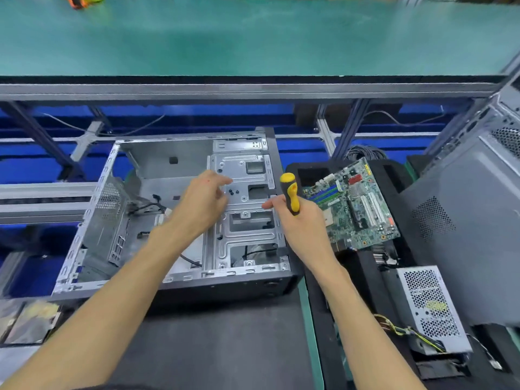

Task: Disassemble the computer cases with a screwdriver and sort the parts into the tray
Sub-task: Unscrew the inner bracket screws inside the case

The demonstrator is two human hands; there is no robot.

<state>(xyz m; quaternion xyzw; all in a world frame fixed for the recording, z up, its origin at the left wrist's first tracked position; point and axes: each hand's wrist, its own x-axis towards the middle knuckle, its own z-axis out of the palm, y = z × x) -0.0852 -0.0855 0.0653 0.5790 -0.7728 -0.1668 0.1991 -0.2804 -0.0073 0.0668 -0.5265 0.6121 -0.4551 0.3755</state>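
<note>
Seen from above, looking down over two bare forearms. Open computer case [180, 209] lying on its side at centre on a dark mat [225, 342] on the table, open face upward, nearly emptied, with loose black cables [149, 206] near its left wall. Metal drive bracket [244, 209] filling the case's right half, a few small dark screws [233, 191] resting on it. Left hand [201, 204] hovering over the case interior, fingers loosely curled and holding nothing, tips pointing toward the screws. Right hand [298, 218] at the case's right edge, gripping a yellow-and-black screwdriver [290, 192] with the handle end pointing up; tip hidden inside the fist. Just right of the case, a black foam tray [315, 175] with cut-out pockets, a green motherboard [357, 204] lying tilted across it. Nearer the viewer on the same tray, a silver power supply [433, 308] with coloured wires [394, 327] trailing leftward. Second grey case [472, 220] standing tall at the far right, crowding that side. Low green-topped shelf [253, 38] with a metal front rail overhanging just behind the case. Shiny bags [28, 319] at lower left, blurred.
</note>
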